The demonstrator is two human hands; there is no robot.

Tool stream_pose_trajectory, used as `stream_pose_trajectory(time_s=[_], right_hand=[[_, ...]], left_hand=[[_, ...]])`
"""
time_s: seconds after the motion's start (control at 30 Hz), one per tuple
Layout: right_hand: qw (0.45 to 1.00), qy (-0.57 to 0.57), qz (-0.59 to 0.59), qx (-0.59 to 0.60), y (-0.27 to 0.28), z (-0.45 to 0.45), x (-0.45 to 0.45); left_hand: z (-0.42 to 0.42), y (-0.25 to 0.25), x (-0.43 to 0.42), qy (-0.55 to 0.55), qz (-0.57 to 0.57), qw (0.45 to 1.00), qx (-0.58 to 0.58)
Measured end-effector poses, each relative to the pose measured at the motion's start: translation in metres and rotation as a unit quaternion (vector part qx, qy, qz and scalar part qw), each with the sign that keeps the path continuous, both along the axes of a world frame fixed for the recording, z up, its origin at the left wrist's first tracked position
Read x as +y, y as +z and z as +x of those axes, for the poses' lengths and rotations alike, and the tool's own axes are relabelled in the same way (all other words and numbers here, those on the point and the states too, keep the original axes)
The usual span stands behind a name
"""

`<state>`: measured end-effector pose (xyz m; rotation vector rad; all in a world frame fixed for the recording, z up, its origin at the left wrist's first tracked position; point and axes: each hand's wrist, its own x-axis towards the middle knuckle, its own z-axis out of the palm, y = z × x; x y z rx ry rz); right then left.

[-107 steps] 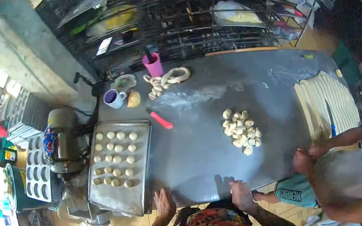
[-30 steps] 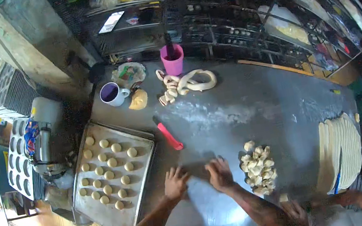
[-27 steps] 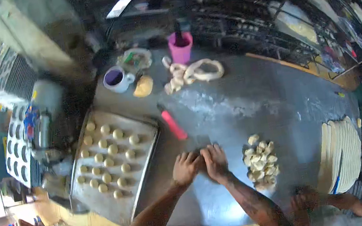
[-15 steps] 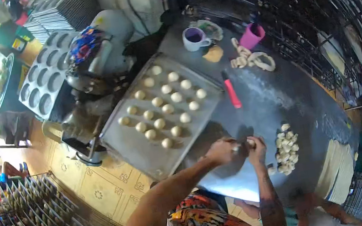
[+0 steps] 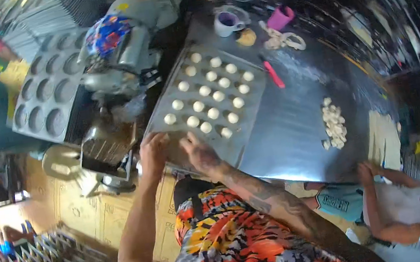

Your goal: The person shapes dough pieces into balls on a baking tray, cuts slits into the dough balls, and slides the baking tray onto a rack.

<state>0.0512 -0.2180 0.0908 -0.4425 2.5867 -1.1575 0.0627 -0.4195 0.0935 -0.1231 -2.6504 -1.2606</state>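
Fingers point(image 5: 157, 137) of our left hand point(image 5: 152, 153) and right hand point(image 5: 201, 155) curl over the tray point(image 5: 232, 146); whether they pinch anything we cannot tell. Dough balls point(image 5: 205, 91) sit just beyond them, so we should work lightly, nudging none.

Free room runs along the bench point(image 5: 283, 129) between the tray point(image 5: 225, 149) and the dough pieces point(image 5: 334, 123); the knife point(image 5: 274, 76) lies at its far end. The mixer point(image 5: 131, 49) blocks the tray's left.

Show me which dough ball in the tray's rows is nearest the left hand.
The leftmost dough ball in the picture, on the tray just beyond the left hand; the other balls in the rows lie farther from that hand.
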Motion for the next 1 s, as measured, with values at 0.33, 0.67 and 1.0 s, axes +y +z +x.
stream_pose_trajectory(time_s=[0.33,0.67,1.0], right_hand=[[0.956,-0.278,0.095,-0.018,0.016,0.078,0.249],[0.909,-0.411,0.074,-0.02,-0.064,0.103,0.568],[0.899,-0.393,-0.149,-0.124,-0.028,0.131,0.556]], left_hand=[[0.036,0.017,0.065,0.14,-0.038,0.989,0.037],[-0.024,0.007,0.522,-0.289,0.021,0.956,-0.04],[-0.097,-0.081,0.664,-0.259,0.039,0.937,-0.233]])
